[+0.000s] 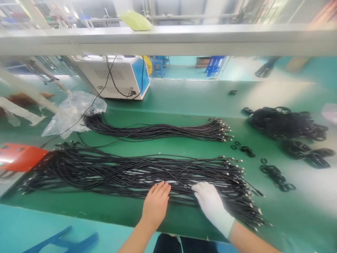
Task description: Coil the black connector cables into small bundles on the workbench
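A wide spread of black cables (pixel 113 172) with small metal-tipped ends lies along the near part of the green table. My left hand (pixel 156 203), bare, rests on the near side of these cables, its fingers stretched forward and lying flat. To its right, my right hand (pixel 212 203) wears a white glove and lies over the same cables. Its fingers reach to the left, loosely bent, with no cable visibly gripped; the undersides of both hands are hidden. Behind the spread lies a narrower bundle of black cables (pixel 158 131), which neither hand touches.
A heap of black rings (pixel 284 123) sits at the right, with smaller clusters of rings (pixel 275 175) nearer. At the back left stand a white-and-blue machine (pixel 113 77) and a clear plastic bag (pixel 76 109). An orange-red object (pixel 21 156) borders the left cable ends. A white beam (pixel 168 40) crosses above.
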`<state>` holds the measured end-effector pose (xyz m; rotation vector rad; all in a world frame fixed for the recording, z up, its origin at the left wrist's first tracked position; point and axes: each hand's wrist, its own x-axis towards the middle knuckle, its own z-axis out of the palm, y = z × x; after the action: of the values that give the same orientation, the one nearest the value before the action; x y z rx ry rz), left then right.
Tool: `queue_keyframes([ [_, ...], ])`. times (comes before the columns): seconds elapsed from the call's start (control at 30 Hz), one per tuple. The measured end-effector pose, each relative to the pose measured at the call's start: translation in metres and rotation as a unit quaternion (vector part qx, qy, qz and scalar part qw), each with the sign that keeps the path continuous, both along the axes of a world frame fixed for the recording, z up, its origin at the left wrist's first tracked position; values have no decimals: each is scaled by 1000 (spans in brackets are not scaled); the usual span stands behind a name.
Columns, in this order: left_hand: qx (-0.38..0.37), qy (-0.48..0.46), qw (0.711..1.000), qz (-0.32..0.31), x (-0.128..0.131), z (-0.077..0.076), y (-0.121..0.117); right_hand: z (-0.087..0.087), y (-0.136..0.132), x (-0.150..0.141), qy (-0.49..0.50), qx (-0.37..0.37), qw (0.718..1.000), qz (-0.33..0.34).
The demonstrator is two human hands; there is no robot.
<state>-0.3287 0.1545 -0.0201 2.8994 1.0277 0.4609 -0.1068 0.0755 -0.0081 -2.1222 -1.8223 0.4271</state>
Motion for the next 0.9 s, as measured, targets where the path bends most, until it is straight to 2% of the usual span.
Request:
queue_keyframes([
  [0.13, 17, -23, 1000, -5, -2, -2, 3, 10, 18, 9, 17, 7, 998, -56],
  [0.23, 19, -34, 999, -21, -2, -9, 5, 31, 18, 28, 51, 21, 996, -64],
  [0.3, 14, -36, 999, -29, -1, -14, 6, 49, 4, 47, 73, 51, 990, -113],
  [0.37, 11, -38, 999, -29, 0, -19, 6, 67, -20, 67, 92, 87, 972, -198],
  [0.47, 16, -47, 999, -23, 2, -22, 6, 81, -67, 86, 118, 111, 942, -293],
  [0.53, 22, -56, 998, -24, 4, -23, 6, 76, -97, 85, 133, 106, 931, -322],
  [0.63, 39, -67, 997, -25, 6, -25, 8, 53, -128, 71, 153, 81, 925, -338],
  [0.77, 54, -73, 996, -26, 7, -28, 9, 28, -149, 56, 183, 55, 912, -362],
  [0.9, 59, -78, 995, -31, 7, -28, 8, 22, -162, 54, 206, 45, 894, -395],
])
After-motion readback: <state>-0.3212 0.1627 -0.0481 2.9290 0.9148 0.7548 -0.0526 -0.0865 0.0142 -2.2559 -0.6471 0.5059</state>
